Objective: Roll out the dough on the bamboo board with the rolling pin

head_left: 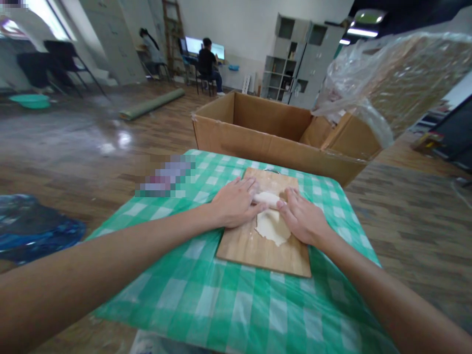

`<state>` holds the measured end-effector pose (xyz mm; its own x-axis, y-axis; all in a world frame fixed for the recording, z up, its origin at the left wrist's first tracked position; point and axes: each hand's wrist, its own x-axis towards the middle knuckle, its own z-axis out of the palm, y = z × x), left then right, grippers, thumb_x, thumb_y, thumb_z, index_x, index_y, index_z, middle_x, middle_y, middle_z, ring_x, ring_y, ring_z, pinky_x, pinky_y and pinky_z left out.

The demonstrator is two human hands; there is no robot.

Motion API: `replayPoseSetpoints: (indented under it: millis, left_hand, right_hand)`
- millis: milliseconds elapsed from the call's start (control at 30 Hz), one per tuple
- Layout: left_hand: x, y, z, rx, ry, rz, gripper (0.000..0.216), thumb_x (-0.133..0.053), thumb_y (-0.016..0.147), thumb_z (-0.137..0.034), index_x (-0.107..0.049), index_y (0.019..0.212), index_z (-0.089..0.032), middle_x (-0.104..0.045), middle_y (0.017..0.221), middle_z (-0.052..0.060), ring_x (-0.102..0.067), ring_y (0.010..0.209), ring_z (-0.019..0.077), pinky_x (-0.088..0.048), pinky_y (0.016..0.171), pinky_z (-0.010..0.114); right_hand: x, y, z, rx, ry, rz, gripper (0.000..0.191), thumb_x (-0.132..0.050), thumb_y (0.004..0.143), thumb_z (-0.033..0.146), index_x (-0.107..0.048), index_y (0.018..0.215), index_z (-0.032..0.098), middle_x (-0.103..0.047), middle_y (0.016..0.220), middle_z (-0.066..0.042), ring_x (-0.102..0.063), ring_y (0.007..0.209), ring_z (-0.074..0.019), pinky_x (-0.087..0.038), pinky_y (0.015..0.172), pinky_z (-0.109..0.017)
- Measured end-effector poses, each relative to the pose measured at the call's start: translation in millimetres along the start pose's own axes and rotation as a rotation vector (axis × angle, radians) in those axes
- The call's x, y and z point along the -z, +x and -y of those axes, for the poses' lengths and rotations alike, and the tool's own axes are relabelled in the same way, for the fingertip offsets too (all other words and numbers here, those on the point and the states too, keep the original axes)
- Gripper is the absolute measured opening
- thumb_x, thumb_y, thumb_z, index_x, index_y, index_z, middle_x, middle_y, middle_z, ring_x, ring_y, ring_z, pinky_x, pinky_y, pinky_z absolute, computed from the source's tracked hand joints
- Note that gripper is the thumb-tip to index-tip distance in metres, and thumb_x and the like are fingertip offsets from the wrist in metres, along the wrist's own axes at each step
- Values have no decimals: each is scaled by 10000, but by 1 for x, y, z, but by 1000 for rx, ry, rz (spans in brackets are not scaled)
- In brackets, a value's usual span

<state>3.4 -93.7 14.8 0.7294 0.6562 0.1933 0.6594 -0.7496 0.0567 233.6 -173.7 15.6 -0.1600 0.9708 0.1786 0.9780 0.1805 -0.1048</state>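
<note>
A flat, ragged-edged sheet of dough lies on a wooden cutting board. Across its far edge is a pale, short rolling pin, its ends covered by my hands. My left hand presses on the left end, fingers pointing forward and thumb towards the middle. On the right end rests my right hand, its thumb along the near side and its palm beside the dough. White flour marks show on the board around the pin.
A green checked cloth covers the table. Beyond it stands a large open cardboard box with plastic wrap on its right. A blurred-out flat item lies at the table's left edge. Several people sit farther back.
</note>
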Motion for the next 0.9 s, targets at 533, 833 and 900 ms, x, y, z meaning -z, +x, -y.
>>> replayPoseSetpoints:
  millis: [533, 833, 900]
  left_hand:
    - [-11, 70, 29, 77, 46, 70, 825, -138, 1056, -640, -385, 1607, -77, -345, 1691, 190, -271, 1590, 342, -186, 1281, 524]
    - [-16, 76, 28, 201, 48, 20, 954, -97, 1029, -707, -394, 1583, 10, -407, 1632, 270, -331, 1549, 396, -238, 1247, 528]
    - [-15, 71, 21, 234, 54, 0, 921, -133, 1037, -694, -412, 1578, -4, -433, 1619, 261, -332, 1547, 397, -236, 1246, 516]
  right_hand:
    - [-24, 81, -66, 218, -141, 39, 885, 23, 1066, 566, -466, 1554, 12, -395, 1652, -228, -219, 1595, -375, -154, 1304, -573]
    - [-28, 109, -78, 251, -155, -22, 827, -17, 1081, 550, -491, 1550, 61, -485, 1611, -176, -254, 1588, -349, -128, 1310, -585]
    - [-27, 109, -77, 277, -157, -49, 834, -4, 1080, 548, -490, 1551, 59, -509, 1595, -169, -259, 1587, -341, -134, 1309, -586]
